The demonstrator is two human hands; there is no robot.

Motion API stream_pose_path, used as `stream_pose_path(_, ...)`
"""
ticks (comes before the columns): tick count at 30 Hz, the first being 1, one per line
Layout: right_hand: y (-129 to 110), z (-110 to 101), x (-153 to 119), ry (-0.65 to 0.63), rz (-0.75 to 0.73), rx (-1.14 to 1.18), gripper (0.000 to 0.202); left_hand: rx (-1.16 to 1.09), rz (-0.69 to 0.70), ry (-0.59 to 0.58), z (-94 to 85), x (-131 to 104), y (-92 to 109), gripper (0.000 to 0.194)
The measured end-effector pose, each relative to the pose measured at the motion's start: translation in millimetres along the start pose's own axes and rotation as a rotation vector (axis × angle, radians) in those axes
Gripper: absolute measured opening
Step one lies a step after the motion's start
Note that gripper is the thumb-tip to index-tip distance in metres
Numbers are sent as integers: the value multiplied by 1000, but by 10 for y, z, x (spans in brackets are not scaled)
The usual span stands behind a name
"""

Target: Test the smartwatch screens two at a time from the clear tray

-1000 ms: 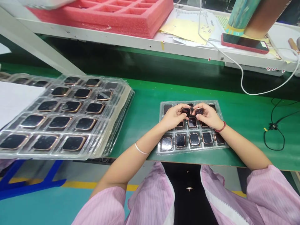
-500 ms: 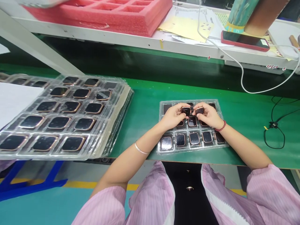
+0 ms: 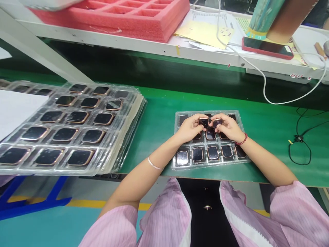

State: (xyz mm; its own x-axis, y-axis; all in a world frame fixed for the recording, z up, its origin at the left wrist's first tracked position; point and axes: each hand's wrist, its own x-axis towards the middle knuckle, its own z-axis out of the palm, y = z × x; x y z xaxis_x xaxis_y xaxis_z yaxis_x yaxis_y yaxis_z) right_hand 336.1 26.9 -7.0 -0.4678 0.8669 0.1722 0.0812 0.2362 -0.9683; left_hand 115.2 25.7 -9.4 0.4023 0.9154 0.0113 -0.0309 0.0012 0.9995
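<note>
My left hand [image 3: 191,127] is closed on a smartwatch screen [image 3: 204,122], a dark rounded square with a gold-coloured rim. In my right hand [image 3: 229,128] is a second smartwatch screen [image 3: 217,122] of the same look, pinched between thumb and fingers. The two pieces are held side by side, a small gap apart, over a clear plastic tray [image 3: 190,167]. More such screens, one of them a front-row screen [image 3: 197,154], lie in the tray's pockets. My hands cover part of the back rows.
At left stands a stack of clear trays [image 3: 128,137] holding more screens, with a white sheet [image 3: 20,109] beside it. A black cable [image 3: 299,139] lies at right. Above the green bench, a shelf [image 3: 200,53] carries red foam [image 3: 164,25], papers and a phone [image 3: 267,48]; a white cord [image 3: 264,85] hangs down.
The screen in my right hand has shifted slightly left and tilted a little. My left hand stays almost still. The view has moved very slightly.
</note>
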Motion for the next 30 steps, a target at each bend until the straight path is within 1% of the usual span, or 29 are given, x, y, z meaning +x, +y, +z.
stream_pose_path(3, 12, -7, 0, 9, 21, -11, 21, -1, 6, -10, 0, 2, -4, 41)
stream_pose_path(10, 15, -8, -2, 3, 27, -17, 19, 2, -8, 1, 13, -2, 22, 41)
stream_pose_path(15, 17, 14, 0, 5, -33, -39, 24, -1, 7, -11, 12, -4, 22, 40)
stream_pose_path(21, 9, 12, -5, -3, -66, -79, 28, 5, -17, 9, 6, -1, 5, 43)
stream_pose_path(25, -7, 3, -14, -7, -73, -113, 30, -9, -4, -4, 16, -11, 12, 42)
stream_pose_path(27, -16, 0, -18, -23, -69, -107, 32, -22, -5, -8, 14, -11, 8, 45)
stream_pose_path(30, -23, -1, -18, -23, -57, -93, 33, -74, -31, -1, -24, 17, -11, 57)
